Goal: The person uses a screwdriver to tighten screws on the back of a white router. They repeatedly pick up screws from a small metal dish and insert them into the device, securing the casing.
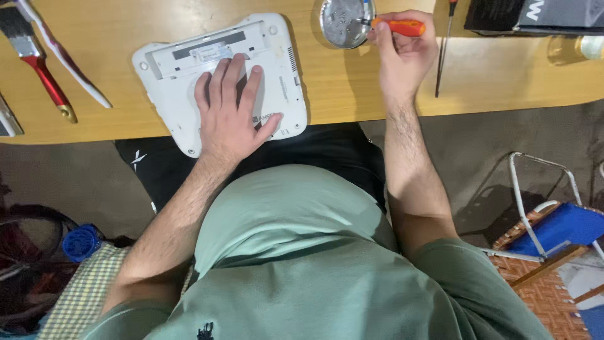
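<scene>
**Palm on the white device, orange screwdriver at the metal dish**

Green shirt (296, 252) fills the bottom of the view, closest to the lens, with black trousers (327, 151) showing between it and the near edge of the wooden counter (352, 88).

At the far right corner of the counter lies a black box (535, 16), flat and rectangular, with a light mark on its top face; its right end runs out of view. Just in front of it, near the right edge, sits something clear and glassy (576, 47), too blurred to name. On the white device a small dark label strip shows beside the thumb, and a dark slot runs along its far side.

That white device (220, 79) lies underside up near the counter's near edge, left of centre, turned slightly askew. It is a rounded plastic rectangle with screw wells at the corners, a raised panel along the far side and vent slits on the right side. Left hand (233, 110) rests flat on it, fingers spread and released, grasping nothing.

Right hand (402, 53) is clenched around the orange-handled screwdriver (396, 26), whose tip reaches into a round metal dish (346, 22) at the far edge. A thin dark screwdriver (443, 47) lies just right of that hand. Toward the left edge lie a red-handled paintbrush (34, 60) and a white-and-red toothbrush (63, 53)
</scene>
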